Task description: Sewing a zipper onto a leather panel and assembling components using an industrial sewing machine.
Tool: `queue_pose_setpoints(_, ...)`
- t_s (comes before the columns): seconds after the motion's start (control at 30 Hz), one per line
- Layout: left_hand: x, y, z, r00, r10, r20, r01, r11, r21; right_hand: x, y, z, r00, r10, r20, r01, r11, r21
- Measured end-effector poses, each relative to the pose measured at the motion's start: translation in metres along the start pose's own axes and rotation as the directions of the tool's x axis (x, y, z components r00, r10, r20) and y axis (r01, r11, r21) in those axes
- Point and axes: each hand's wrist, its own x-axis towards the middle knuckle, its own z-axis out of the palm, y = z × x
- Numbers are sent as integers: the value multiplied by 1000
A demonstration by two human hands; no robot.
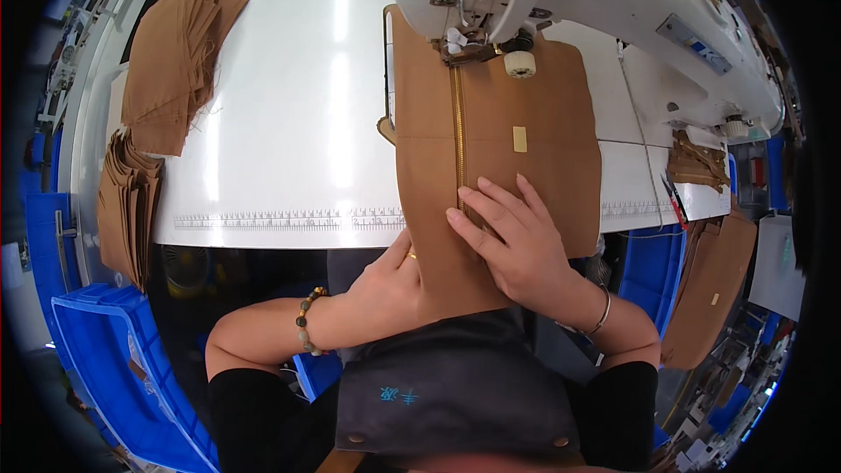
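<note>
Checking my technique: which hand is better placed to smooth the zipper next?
Probably the right hand: its fingertips rest at the gold-toned zipper; the left hand is partly beneath the brown panel.

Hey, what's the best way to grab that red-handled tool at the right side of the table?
Take the red-handled tool by its red end, probably with the right hand, coming from the near side of the table. That end points toward you, while the slim, dark end points away.
</note>
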Motion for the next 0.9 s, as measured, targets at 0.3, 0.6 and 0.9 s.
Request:
queue_pose_setpoints(0.3,-13,-30,-18,999,-45,-27,43,997,-67,-2,-9,2,998,-56,-3,56,994,-95)
queue_pose_setpoints(0.6,32,-54,-11,914,-399,68,399,917,10,2,-4,-2,994,-106,-31,104,993,-62)
queue_pose_setpoints(0.9,39,-64,-7,946,-252,206,246,968,53,40,44,-22,996,47,-82,-44,998,33)
